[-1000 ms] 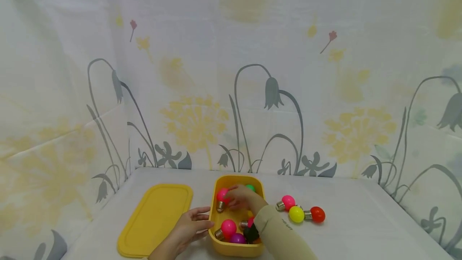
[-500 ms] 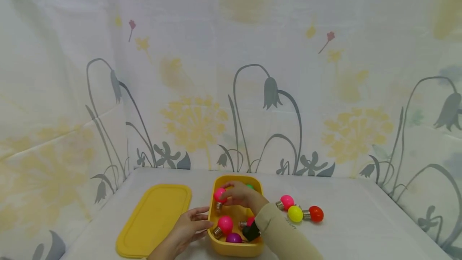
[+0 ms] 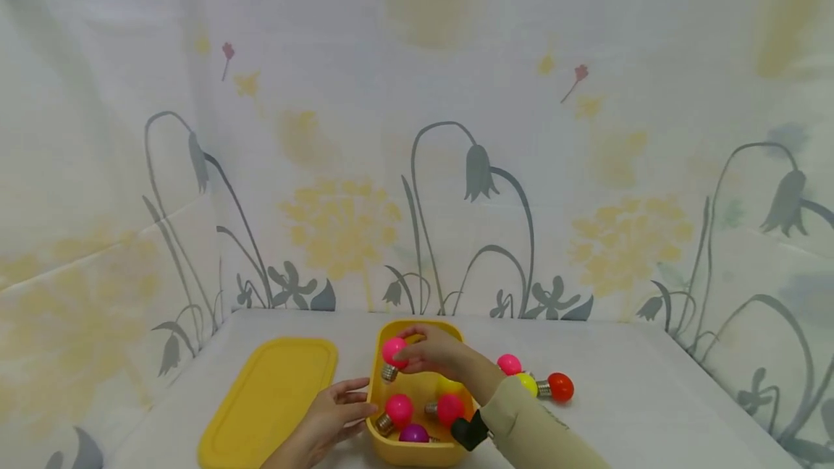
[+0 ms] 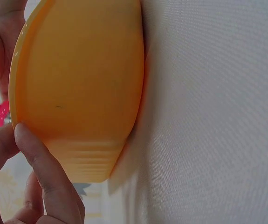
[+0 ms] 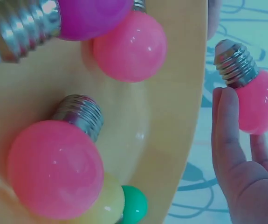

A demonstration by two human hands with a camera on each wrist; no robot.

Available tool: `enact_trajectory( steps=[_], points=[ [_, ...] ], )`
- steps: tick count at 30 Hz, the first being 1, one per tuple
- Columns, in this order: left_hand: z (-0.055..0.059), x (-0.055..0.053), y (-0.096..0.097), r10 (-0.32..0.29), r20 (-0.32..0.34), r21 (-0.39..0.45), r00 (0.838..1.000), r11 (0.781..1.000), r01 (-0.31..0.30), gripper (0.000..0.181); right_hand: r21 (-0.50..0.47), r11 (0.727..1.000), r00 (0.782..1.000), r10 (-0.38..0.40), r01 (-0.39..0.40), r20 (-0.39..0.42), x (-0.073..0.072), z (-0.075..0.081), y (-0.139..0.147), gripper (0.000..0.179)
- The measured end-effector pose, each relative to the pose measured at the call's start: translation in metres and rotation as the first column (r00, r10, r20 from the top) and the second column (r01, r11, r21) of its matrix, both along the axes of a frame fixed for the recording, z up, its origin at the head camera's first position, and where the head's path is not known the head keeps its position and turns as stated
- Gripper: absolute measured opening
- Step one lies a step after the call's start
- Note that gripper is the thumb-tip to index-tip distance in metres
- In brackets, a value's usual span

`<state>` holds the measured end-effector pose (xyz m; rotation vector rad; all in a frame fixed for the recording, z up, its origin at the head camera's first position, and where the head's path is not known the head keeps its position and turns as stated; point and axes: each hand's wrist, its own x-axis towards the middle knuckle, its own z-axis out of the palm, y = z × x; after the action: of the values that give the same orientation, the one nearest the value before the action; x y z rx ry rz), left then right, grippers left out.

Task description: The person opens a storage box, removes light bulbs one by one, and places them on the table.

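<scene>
My right hand [image 3: 435,355] holds a pink light bulb [image 3: 394,352] between thumb and fingers over the far left part of a yellow plastic box [image 3: 417,456]. Its silver screw base points down in the head view; in the right wrist view the held pink bulb [image 5: 260,103] appears beyond the rim. At the box's left side, my left hand [image 3: 332,415] pinches the rim between thumb and finger, seen close in the left wrist view against the outer wall [image 4: 85,79]. Inside lie two pink bulbs, a purple bulb [image 3: 413,433], a yellow bulb [image 5: 106,200] and a green bulb [image 5: 134,204].
A flat yellow lid [image 3: 270,396] lies left of the box on the white tabletop. To the right of the box lie a pink bulb [image 3: 510,364], a yellow bulb [image 3: 526,383] and a red bulb [image 3: 560,387]. A flower-patterned cloth [image 3: 352,129] hangs behind the table.
My right fingers have closed around the far-left pink bulb and raised it from the box floor. The left hand stays at the rim. The head view has shifted slightly.
</scene>
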<state>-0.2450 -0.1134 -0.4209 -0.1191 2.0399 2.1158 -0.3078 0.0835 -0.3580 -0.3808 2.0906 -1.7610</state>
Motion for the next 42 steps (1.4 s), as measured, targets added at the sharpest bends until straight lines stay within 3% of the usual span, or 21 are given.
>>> enact_trajectory(
  steps=[7, 14, 19, 29, 35, 42],
  points=[
    [-0.001, 0.000, 0.001, -0.005, -0.002, 0.008, 1.000, 1.000, 0.005, 0.057, -0.012, 0.999, 0.998, 0.037, -0.038, -0.048, 0.017, 0.008, 0.016, 0.037],
    [0.001, 0.002, -0.002, 0.008, -0.013, 0.005, 1.000, 1.000, -0.008, 0.056, 0.052, 0.998, 0.998, -0.016, 0.019, -0.063, 0.034, 0.009, 0.030, 0.040],
    [0.001, 0.003, -0.003, 0.013, -0.002, -0.001, 1.000, 1.000, -0.013, 0.056, 0.040, 0.999, 0.996, -0.034, 0.037, -0.081, 0.043, 0.006, 0.042, 0.040],
    [0.002, 0.002, -0.001, 0.012, 0.008, -0.007, 1.000, 1.000, -0.012, 0.057, 0.083, 0.981, 0.983, -0.169, 0.174, -0.067, 0.056, -0.006, 0.065, 0.041],
    [0.002, 0.000, -0.001, 0.029, 0.027, -0.011, 0.999, 1.000, -0.028, 0.057, 0.060, 0.976, 0.977, -0.208, 0.210, -0.045, 0.063, -0.010, 0.076, 0.039],
    [0.004, 0.001, 0.001, 0.024, 0.040, -0.002, 0.999, 1.000, -0.024, 0.057, 0.019, 0.954, 0.954, -0.299, 0.300, -0.018, 0.069, -0.018, 0.091, 0.044]
  ],
)
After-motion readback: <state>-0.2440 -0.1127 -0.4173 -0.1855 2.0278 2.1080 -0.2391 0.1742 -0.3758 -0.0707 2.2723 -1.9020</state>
